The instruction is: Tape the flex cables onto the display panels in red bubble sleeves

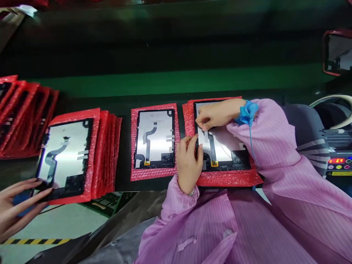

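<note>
At 10 o'clock on the silver-backed panel (224,154) before you, your right hand (213,114) has its fingertips bunched together near the ribbon cable (212,146); whether they pinch anything cannot be told. Your left hand (189,161) rests at 8 o'clock, its fingers slightly spread at the panel's left edge. A blue wristband (246,113) circles your right wrist. Your panel lies flat on red bubble wrap (228,179). Just beside it, at 9 o'clock, a second panel (161,143) lies on its own red wrap. Farther out that way, a third panel (66,154) leans against a red-wrapped stack (106,154), and a co-worker's hand (22,211) touches its lower left corner. At 3 o'clock, well apart, a control box (339,167) shows red digits.
</note>
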The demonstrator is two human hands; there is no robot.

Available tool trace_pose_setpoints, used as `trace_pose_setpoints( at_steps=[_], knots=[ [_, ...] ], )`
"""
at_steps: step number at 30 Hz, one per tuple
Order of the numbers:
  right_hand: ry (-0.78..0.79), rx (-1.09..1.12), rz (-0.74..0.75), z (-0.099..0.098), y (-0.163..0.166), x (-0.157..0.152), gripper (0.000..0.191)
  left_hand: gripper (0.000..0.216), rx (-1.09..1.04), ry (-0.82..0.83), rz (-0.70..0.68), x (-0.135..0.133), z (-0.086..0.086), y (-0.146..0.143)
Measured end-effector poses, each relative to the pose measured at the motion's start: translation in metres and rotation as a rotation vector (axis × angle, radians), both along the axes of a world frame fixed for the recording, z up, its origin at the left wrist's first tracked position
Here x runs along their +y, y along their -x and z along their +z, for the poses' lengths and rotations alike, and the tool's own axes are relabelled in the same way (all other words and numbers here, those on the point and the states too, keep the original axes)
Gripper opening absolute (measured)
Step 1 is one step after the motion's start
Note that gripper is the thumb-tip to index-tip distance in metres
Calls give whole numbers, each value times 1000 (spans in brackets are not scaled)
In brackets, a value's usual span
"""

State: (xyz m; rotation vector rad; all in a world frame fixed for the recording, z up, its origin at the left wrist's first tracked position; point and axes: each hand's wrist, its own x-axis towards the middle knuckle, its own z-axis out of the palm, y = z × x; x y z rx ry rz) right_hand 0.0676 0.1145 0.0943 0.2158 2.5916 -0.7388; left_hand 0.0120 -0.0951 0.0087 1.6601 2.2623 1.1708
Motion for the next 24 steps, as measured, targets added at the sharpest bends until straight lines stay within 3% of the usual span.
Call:
trace_pose_setpoints(
  at_steps=[5,13,16,19,24],
  knots=[
    [-140,-18,-53,-6,-1,-8,7,36,158,35,-72,-2,4,1],
    [-311,135,-193,-12,-12,-26,8,34,354,93,-140,-1,7,4],
    [-406,130,-273,-11,-11,-25,18,34,410,108,-157,-1,8,3],
    [-379,114,-333,-15,-9,-14,27,32,424,80,-176,-3,9,2],
    [-552,206,-607,-4,-22,-13,24,18,385,13,-228,-3,14,5]
  ],
)
